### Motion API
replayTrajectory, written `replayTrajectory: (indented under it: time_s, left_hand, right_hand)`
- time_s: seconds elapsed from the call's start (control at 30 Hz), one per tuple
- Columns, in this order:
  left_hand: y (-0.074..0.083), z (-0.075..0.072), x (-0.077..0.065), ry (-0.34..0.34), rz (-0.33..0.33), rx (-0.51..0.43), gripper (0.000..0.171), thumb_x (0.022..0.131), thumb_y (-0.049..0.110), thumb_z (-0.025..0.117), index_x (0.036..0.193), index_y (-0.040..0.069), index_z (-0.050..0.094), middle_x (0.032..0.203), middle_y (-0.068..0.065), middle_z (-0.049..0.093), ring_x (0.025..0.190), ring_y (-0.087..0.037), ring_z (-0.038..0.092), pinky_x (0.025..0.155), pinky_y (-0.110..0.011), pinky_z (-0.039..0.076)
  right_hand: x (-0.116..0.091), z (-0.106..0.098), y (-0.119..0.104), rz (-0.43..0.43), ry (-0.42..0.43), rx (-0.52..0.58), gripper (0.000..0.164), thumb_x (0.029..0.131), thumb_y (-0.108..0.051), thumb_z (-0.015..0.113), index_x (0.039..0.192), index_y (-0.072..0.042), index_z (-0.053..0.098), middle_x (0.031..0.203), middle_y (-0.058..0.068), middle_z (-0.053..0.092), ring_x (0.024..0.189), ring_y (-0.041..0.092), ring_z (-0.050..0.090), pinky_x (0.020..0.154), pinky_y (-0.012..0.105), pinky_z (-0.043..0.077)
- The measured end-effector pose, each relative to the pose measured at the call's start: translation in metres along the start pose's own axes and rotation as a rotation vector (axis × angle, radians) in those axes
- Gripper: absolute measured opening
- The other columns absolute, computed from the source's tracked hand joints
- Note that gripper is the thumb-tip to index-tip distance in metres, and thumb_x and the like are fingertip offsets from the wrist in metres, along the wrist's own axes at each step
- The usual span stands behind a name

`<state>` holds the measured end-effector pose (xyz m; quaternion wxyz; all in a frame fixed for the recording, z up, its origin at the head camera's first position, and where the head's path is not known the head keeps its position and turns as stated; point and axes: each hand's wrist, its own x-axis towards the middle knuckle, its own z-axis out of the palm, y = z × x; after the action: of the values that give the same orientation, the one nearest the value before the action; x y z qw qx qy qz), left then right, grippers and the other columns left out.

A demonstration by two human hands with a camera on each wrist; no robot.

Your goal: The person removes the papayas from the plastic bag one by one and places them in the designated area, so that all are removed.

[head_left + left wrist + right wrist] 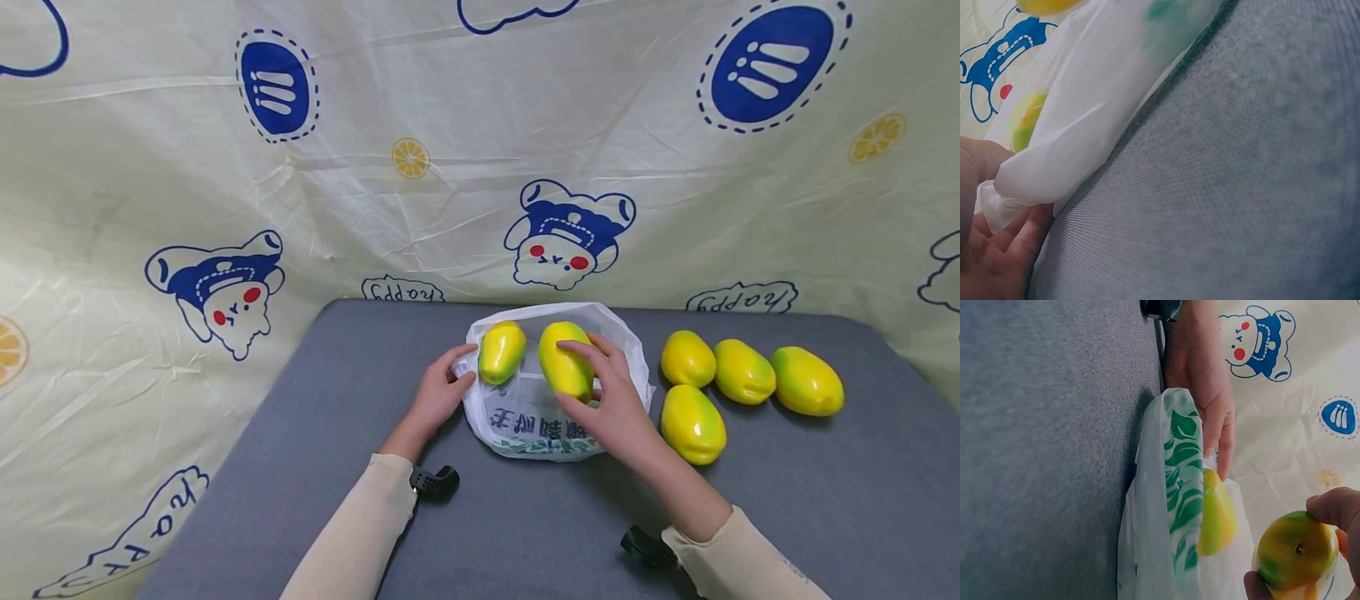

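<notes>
A white plastic bag (555, 312) with dark lettering and green leaf print lies with its mouth spread on the table. Inside it, toward the left, is one yellow-green mango (501, 353). My left hand (433, 398) grips the bag's left edge; the left wrist view shows the white film (1066, 150) between thumb and fingers. Over the bag's mouth my right hand (618, 408) holds a second mango (558, 358) between thumb and fingertips. The right wrist view shows this held mango's (1297, 550) stem end, beside the bag's leaf-printed side (1183, 469).
Right of the bag sit several more mangoes (687, 358), grouped close together on the grey table (337, 375). The nearest one (693, 425) lies by my right forearm. Behind the table hangs a pale printed curtain (450, 217).
</notes>
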<state>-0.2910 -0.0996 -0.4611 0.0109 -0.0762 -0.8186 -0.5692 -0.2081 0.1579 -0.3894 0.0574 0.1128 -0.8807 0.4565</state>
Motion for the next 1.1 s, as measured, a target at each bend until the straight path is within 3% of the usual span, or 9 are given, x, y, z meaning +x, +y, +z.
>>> replayTrajectory:
  time_s: [0.33,0.63,1.1]
  left_hand:
    - [-0.001,-0.002,-0.002,-0.004,-0.003,-0.004,0.044,0.098,0.015,0.060,0.140,0.025,0.057,0.125,-0.007,0.059,0.086,-0.016,0.054,0.069,-0.024,0.043]
    - [0.000,-0.002,-0.002,0.000,-0.002,0.000,0.043,0.098,0.014,0.060,0.140,0.024,0.057,0.119,-0.008,0.059,0.077,-0.015,0.049,0.065,-0.024,0.040]
    - [0.000,-0.001,0.000,-0.003,-0.004,0.013,0.043,0.098,0.016,0.061,0.140,0.027,0.058,0.120,-0.007,0.059,0.075,-0.016,0.047,0.065,-0.025,0.039]
  right_hand:
    - [-0.026,-0.023,0.003,0.007,0.050,-0.047,0.066,0.088,-0.016,0.074,0.146,-0.024,0.045,0.164,0.015,0.012,0.137,0.044,0.034,0.096,0.066,0.047]
    - [-0.043,-0.049,0.005,0.011,0.096,-0.046,0.066,0.090,-0.017,0.073,0.148,-0.022,0.044,0.165,0.017,0.012,0.138,0.049,0.029,0.095,0.072,0.042]
    - [-0.070,-0.077,0.029,0.019,0.181,-0.078,0.064,0.091,-0.014,0.072,0.148,-0.016,0.045,0.163,0.019,0.016,0.131,0.051,0.033,0.088,0.074,0.040]
